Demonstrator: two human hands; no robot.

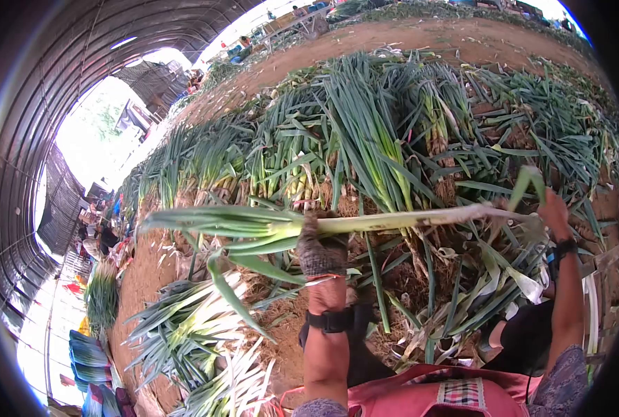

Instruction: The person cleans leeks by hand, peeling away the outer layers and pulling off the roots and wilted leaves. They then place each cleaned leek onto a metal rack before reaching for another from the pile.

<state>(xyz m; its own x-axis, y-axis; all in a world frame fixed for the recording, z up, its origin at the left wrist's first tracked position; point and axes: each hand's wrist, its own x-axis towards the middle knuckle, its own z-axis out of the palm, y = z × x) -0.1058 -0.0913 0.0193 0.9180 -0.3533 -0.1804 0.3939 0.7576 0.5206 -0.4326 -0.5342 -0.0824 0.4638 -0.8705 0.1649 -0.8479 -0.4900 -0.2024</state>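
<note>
My left hand (321,254), in a dirty grey knit glove, is wrapped around a long green onion (393,221). The onion lies level across my front, its green leaves fanning out to the left and its pale stalk running to the right. Near the root end, my right hand (554,214) is closed with a bent strip of green leaf (528,184) at its fingers. Its fingertips are partly hidden and small in view. Below the stalk lie loose, stripped leaves (490,278). Trimmed green onions with white stalks (229,313) lie on the ground at lower left.
A long row of untrimmed green onions (365,118) spreads across the ground ahead. A bundle (101,295) stands at the left, near blue-wrapped bundles (90,358). Bare soil (455,38) stretches behind the row. People (101,233) are at the far left. My pink apron (448,396) covers my lap.
</note>
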